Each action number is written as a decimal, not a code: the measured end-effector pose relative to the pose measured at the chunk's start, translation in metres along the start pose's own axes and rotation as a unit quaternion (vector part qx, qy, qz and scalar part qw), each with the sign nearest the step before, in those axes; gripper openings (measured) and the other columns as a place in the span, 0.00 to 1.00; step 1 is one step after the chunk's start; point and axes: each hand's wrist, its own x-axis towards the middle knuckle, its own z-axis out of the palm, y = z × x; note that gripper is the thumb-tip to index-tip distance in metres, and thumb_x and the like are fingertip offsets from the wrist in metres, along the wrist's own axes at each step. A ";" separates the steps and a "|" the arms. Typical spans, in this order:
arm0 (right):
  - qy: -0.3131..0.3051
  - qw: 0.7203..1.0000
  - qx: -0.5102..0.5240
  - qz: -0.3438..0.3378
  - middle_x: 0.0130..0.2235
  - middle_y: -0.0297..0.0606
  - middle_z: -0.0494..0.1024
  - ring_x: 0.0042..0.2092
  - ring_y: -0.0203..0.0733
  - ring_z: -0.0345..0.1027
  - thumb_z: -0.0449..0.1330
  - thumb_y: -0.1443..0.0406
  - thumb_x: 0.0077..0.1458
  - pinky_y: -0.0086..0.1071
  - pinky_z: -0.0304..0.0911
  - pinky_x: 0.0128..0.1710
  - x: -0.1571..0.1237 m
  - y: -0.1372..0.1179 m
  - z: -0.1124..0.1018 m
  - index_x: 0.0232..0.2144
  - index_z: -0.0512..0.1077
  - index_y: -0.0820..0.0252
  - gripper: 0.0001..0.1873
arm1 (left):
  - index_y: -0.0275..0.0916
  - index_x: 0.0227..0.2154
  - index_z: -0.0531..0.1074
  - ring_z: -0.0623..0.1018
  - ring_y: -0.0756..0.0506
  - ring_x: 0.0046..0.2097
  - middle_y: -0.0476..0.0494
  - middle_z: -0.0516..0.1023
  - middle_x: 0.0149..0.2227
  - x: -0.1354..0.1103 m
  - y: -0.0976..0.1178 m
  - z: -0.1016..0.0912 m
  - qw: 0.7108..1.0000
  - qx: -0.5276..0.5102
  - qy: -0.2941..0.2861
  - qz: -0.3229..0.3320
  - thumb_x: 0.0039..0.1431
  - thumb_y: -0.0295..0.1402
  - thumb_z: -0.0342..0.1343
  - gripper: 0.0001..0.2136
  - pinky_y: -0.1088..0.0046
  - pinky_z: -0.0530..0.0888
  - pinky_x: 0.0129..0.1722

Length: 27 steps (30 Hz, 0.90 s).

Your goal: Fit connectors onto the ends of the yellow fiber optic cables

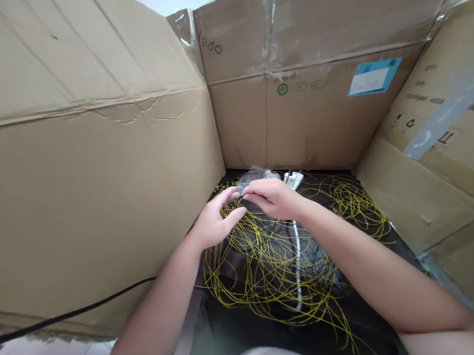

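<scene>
My left hand (214, 222) is held over a tangle of thin yellow wires (262, 251), its thumb and fingers apart. Just to its right, my right hand (274, 197) is closed in a pinch, its fingertips close to those of my left hand. Whatever the pinch holds is too small to make out. Behind the hands lies a clear plastic bag (257, 175). A white power strip (294, 180) sits beyond my right wrist, and its white cord (298, 265) runs toward me across the wires.
Large cardboard boxes wall in the dark work surface: one on the left (101, 208), one at the back (310, 123), one on the right (424, 186). More yellow wires (354, 204) lie coiled at the right. A black cable (76, 313) crosses the lower left.
</scene>
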 end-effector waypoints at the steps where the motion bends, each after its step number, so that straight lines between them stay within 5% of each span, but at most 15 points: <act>1: 0.024 1.000 0.004 0.010 0.33 0.39 0.76 0.34 0.37 0.67 0.50 0.65 0.59 0.30 0.60 0.36 0.002 0.002 0.000 0.36 0.72 0.62 0.11 | 0.36 0.52 0.64 0.74 0.43 0.48 0.36 0.74 0.47 0.007 -0.002 0.005 0.998 -0.032 -0.044 -0.014 0.51 0.35 0.57 0.24 0.64 0.69 0.49; 5: 0.108 0.989 -0.013 0.098 0.34 0.39 0.76 0.35 0.38 0.68 0.50 0.65 0.58 0.31 0.60 0.37 0.003 0.018 -0.001 0.34 0.72 0.62 0.12 | 0.32 0.51 0.62 0.74 0.50 0.26 0.49 0.73 0.20 0.021 -0.004 0.004 0.989 -0.124 -0.046 -0.060 0.55 0.34 0.53 0.21 0.71 0.72 0.31; 10: 0.151 0.970 -0.022 0.190 0.30 0.38 0.76 0.32 0.38 0.68 0.51 0.63 0.57 0.29 0.60 0.33 -0.006 0.052 0.007 0.32 0.73 0.62 0.12 | 0.38 0.47 0.67 0.63 0.55 0.18 0.57 0.61 0.14 0.017 0.018 -0.017 0.966 -0.257 0.006 -0.027 0.54 0.31 0.55 0.16 0.76 0.66 0.20; 15: 0.156 0.962 -0.013 0.222 0.29 0.38 0.77 0.31 0.38 0.69 0.51 0.63 0.57 0.29 0.60 0.32 -0.013 0.077 0.027 0.32 0.74 0.62 0.13 | 0.34 0.33 0.75 0.62 0.56 0.17 0.53 0.64 0.14 0.006 0.038 -0.028 0.932 -0.339 -0.092 -0.089 0.52 0.29 0.56 0.06 0.76 0.65 0.19; 21: 0.122 0.972 -0.022 0.201 0.31 0.40 0.78 0.34 0.39 0.70 0.52 0.65 0.56 0.30 0.61 0.36 -0.022 0.083 0.044 0.31 0.74 0.63 0.12 | 0.35 0.37 0.77 0.76 0.47 0.25 0.39 0.79 0.27 -0.008 0.040 -0.024 0.875 -0.422 -0.215 -0.102 0.48 0.26 0.56 0.12 0.69 0.73 0.27; 27: 0.077 0.980 -0.029 0.182 0.35 0.41 0.78 0.37 0.38 0.70 0.52 0.66 0.57 0.29 0.61 0.40 -0.032 0.077 0.054 0.33 0.74 0.62 0.11 | 0.38 0.44 0.74 0.78 0.38 0.40 0.35 0.78 0.42 -0.015 0.033 -0.013 0.856 -0.424 -0.285 -0.071 0.44 0.23 0.59 0.20 0.62 0.75 0.40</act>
